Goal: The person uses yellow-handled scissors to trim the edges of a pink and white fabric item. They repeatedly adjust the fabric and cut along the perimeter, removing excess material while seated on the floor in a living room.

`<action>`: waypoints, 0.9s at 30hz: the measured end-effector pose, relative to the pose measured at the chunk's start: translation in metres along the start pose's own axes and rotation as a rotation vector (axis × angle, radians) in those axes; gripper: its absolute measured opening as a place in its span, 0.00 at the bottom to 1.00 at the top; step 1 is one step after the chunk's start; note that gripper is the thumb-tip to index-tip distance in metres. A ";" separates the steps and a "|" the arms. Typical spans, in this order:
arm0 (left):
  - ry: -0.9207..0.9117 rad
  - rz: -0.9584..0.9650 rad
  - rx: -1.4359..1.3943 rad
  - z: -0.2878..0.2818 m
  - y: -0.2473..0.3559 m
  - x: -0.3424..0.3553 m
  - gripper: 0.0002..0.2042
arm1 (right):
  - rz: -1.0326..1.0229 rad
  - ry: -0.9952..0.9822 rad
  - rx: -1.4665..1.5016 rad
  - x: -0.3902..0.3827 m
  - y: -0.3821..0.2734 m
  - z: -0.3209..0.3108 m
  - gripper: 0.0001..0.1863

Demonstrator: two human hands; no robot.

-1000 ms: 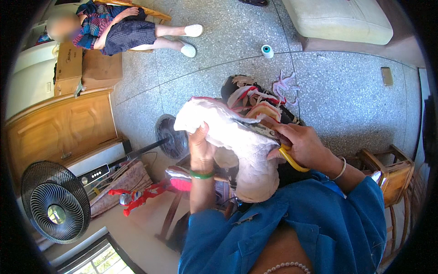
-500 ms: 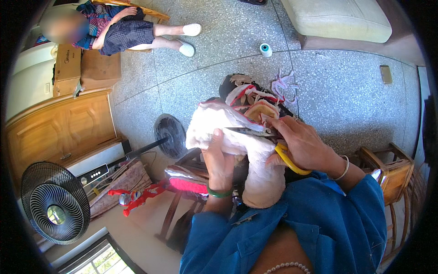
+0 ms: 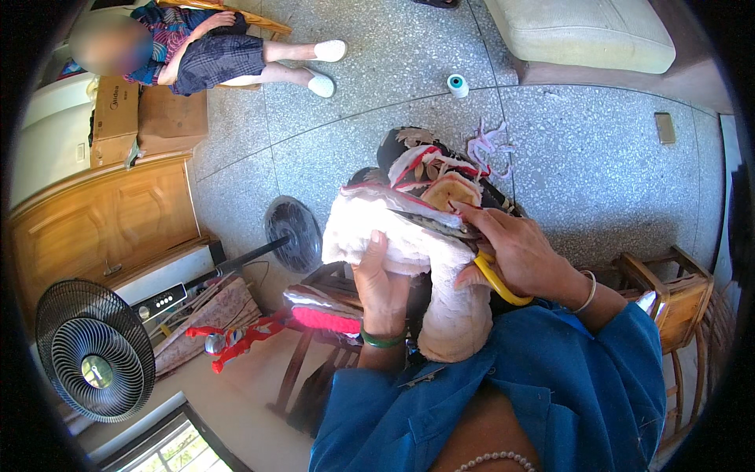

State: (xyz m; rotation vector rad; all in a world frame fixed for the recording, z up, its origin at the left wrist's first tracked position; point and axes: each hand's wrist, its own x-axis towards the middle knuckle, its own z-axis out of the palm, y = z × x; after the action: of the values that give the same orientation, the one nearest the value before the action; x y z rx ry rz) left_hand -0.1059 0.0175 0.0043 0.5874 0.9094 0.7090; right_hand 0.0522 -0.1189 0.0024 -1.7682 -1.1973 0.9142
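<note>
My left hand (image 3: 381, 287) is closed on a white fleecy, boot-shaped piece (image 3: 458, 318), its thumb on the near face and the other fingers hidden. A green bangle circles that wrist. In my right hand (image 3: 515, 256) is a pair of scissors with yellow handles (image 3: 499, 283). The dark blades point left and lie along the upper edge of the white piece, by its pink seam; whether they are parted is hard to see. My right index finger reaches over toward a tan fleecy opening (image 3: 452, 191). Just beyond lie several red-edged white fleecy pieces (image 3: 417, 161).
Pinkish scraps (image 3: 487, 145) and a thread spool (image 3: 458, 86) lie on the speckled floor. A standing fan (image 3: 96, 350) is at the left, near a pink-soled slipper (image 3: 326, 315). Wooden stool (image 3: 680, 299) at right. Another person (image 3: 220, 63) sits at the far left.
The white piece has tipped slightly and my left hand sits a little lower with it. The scissor blades now slant more, tips raised. My right hand has shifted slightly downward.
</note>
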 end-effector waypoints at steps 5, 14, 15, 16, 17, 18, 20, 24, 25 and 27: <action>-0.052 0.006 -0.020 -0.001 0.002 0.000 0.27 | -0.040 0.039 -0.006 -0.002 0.004 0.004 0.40; -0.060 -0.014 0.035 -0.004 0.006 0.003 0.27 | -0.156 0.112 -0.042 -0.006 0.010 0.007 0.40; -0.059 -0.011 0.048 -0.005 0.007 0.002 0.27 | -0.155 0.104 -0.053 -0.007 0.011 0.007 0.40; -0.057 -0.009 0.060 -0.006 0.008 0.003 0.27 | -0.134 0.087 -0.067 -0.007 0.008 0.005 0.41; -0.054 -0.007 0.073 -0.008 0.009 0.003 0.27 | -0.113 0.071 -0.080 -0.006 0.003 0.001 0.41; -0.052 -0.004 0.084 -0.010 0.008 0.004 0.27 | -0.095 0.054 -0.095 -0.005 -0.001 -0.003 0.42; -0.064 -0.024 0.088 -0.007 0.007 0.003 0.27 | -0.072 -0.004 -0.064 -0.002 -0.006 -0.007 0.43; -0.127 -0.043 0.078 -0.005 0.008 0.004 0.27 | -0.174 0.080 -0.014 0.006 -0.011 -0.008 0.43; -0.138 -0.048 0.077 -0.004 0.008 0.004 0.27 | -0.173 0.079 -0.020 0.007 -0.011 -0.008 0.43; -0.158 -0.059 0.076 -0.002 0.010 0.004 0.26 | -0.149 0.060 -0.032 0.008 -0.011 -0.008 0.41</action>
State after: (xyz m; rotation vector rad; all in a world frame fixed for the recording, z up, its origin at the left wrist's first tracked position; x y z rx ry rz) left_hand -0.1085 0.0275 0.0087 0.6718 0.8058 0.5689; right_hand 0.0572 -0.1109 0.0141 -1.6949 -1.2923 0.7544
